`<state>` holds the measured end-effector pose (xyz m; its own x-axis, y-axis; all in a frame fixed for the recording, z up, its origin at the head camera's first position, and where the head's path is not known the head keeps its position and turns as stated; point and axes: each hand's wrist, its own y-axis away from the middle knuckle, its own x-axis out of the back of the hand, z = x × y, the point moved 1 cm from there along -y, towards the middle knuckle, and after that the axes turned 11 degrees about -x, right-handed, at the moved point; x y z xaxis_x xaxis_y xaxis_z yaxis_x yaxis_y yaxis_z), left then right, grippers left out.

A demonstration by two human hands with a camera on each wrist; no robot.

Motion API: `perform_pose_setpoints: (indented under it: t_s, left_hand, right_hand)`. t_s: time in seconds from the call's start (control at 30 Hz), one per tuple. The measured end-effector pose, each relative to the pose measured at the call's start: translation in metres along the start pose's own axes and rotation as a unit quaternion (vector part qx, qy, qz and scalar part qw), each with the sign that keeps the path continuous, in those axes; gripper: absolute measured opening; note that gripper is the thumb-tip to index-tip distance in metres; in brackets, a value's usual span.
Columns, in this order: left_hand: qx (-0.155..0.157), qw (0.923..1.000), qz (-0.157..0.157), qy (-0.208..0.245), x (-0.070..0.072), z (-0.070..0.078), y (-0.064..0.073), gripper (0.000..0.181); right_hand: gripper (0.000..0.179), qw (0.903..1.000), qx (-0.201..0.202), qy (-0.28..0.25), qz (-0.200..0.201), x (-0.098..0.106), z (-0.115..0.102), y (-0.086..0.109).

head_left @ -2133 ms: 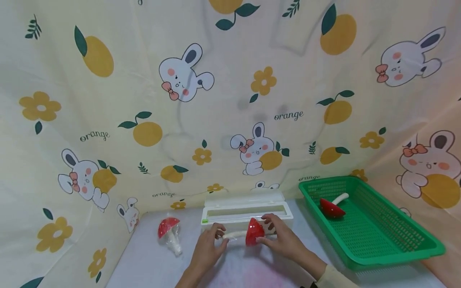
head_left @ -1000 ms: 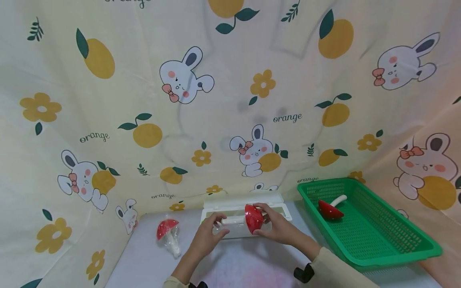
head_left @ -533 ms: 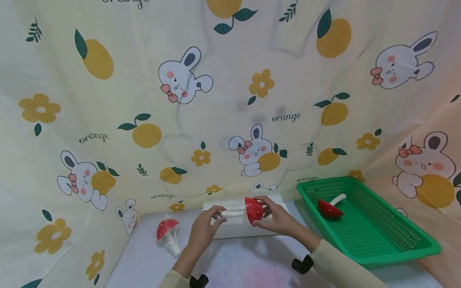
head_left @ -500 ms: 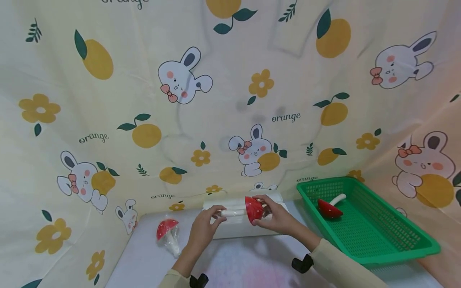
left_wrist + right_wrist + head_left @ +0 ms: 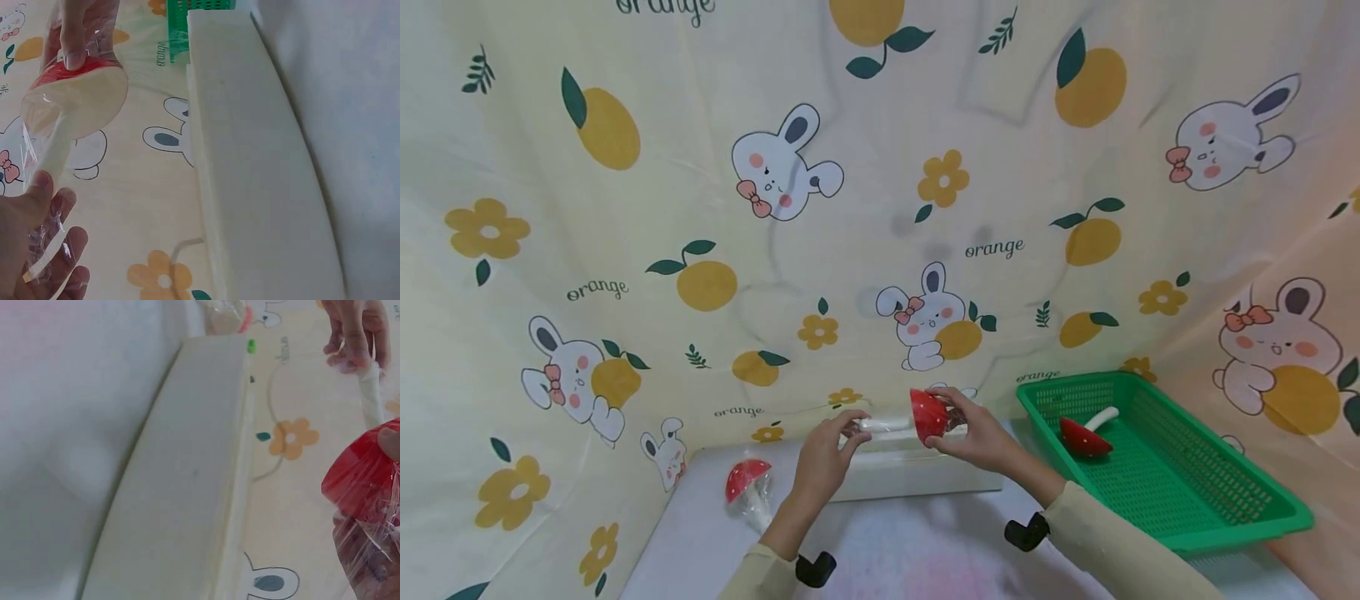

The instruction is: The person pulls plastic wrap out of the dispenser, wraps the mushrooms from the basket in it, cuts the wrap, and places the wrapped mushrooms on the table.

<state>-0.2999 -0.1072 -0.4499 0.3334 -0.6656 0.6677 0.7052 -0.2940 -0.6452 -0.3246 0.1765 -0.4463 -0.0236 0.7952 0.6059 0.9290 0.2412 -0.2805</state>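
A toy mushroom (image 5: pixel 929 416) with a red, white-dotted cap and white stem lies sideways between my hands, above a white box (image 5: pixel 917 477). Clear plastic film (image 5: pixel 381 522) wraps it, bunched at the cap end. My left hand (image 5: pixel 822 457) pinches the film and the stem end, thumb on the near side. The right hand (image 5: pixel 973 429) grips the cap side, its thumb on the red cap and fingers behind in the film. In the left wrist view the cap's pale underside (image 5: pixel 94 100) faces the camera. The box's top is partly hidden behind the mushroom and hands.
A film-wrapped red mushroom (image 5: pixel 749 483) lies on the table (image 5: pixel 895 542) at left. On the right stands a green basket (image 5: pixel 1180 546) holding an unwrapped-looking red mushroom (image 5: pixel 1086 437). A patterned cloth (image 5: pixel 850 233) rises behind.
Both hands have lifted the held mushroom from in front of the white box up over it and slightly farther away. The hold on both ends has stayed. The other mushrooms and basket have not moved.
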Motion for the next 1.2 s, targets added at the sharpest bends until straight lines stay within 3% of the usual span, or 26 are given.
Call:
perform_pose_setpoints:
  t_s: [0.77, 1.2]
  left_hand:
    - [-0.011, 0.9994, 0.032, 0.007, 0.017, 0.010, -0.028, 0.029]
    - [-0.010, 0.9990, 0.040, 0.018, 0.021, 0.012, -0.042, 0.028]
  right_hand:
    - [0.085, 0.9976, 0.053, -0.007, 0.045, 0.017, -0.017, -0.022]
    - [0.082, 0.9966, 0.050, -0.006, 0.065, 0.028, -0.031, -0.025]
